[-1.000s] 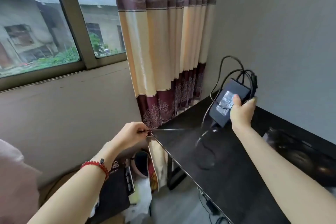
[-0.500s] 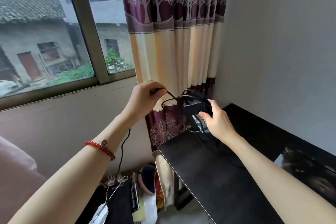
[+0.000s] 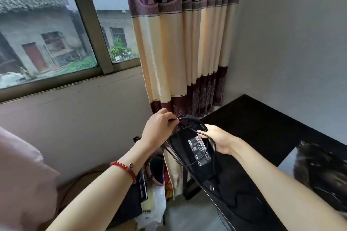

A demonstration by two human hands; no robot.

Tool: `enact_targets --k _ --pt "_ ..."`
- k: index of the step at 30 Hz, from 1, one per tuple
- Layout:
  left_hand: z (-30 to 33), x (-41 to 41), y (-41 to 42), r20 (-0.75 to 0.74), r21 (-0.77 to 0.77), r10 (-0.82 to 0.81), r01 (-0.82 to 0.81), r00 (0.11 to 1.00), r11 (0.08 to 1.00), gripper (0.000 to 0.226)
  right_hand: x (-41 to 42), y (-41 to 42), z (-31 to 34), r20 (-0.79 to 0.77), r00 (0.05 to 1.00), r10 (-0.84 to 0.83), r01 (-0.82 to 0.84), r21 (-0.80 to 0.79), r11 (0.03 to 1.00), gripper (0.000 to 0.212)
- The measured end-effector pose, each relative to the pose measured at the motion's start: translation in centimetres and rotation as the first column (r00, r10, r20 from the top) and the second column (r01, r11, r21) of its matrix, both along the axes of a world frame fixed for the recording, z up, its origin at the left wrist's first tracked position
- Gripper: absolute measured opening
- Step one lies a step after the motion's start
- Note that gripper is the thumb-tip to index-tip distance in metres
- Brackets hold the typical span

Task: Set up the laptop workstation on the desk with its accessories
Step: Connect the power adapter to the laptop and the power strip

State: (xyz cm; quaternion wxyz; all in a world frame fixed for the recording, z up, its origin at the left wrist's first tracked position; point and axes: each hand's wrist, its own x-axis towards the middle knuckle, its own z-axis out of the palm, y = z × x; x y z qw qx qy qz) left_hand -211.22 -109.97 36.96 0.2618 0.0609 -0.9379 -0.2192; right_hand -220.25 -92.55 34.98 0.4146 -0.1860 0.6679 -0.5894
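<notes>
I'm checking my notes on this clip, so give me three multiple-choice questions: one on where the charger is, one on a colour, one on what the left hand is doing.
1. Where is the charger?
A. on the floor
B. in the right hand, over the desk corner
C. on the windowsill

2. What colour is the bracelet on the left wrist?
A. red
B. blue
C. green

3. What is the left hand doing?
A. hanging idle
B. pressing flat on the desk
C. pinching the cable

Answers: 1 B, fingers wrap its side above the black top. 2 A, red beads show. 3 C, fingertips close on the cord.
</notes>
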Motion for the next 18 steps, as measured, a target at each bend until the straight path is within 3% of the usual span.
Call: enact_targets --k 3,7,10,14,18 --pt "-2.1 0.3 0.6 0.032 -0.023 0.043 -0.042 0.999 0.999 0.016 0.5 -0.1 -1.6 0.075 0.997 0.016 -0.017 0.013 1.0 0.027" --pt "-4.7 0.5 1.1 0.094 -0.006 0.092 -0.092 0.991 0.996 0.018 1.5 -0.6 -3.8 0.23 0.967 0.111 -0.113 -0.003 0.994 0.046" --pt "-6.2 0.7 1.5 0.131 0.02 0.098 -0.102 0.987 0.995 0.019 2.3 -0.9 -5.3 0.219 0.964 0.15 -0.149 -0.023 0.989 0.029" --pt "-7.2 1.4 0.7 0.105 0.031 0.079 -0.083 0.991 0.996 0.017 2.8 -2.3 -7.3 -0.033 0.998 -0.053 0.058 0.152 0.987 0.017" --pt "-8.3 4.0 -1.0 0.081 0.064 0.06 -0.065 0.995 0.996 0.013 1.5 -3.4 -7.8 -0.376 0.892 -0.252 0.362 0.261 0.895 0.026"
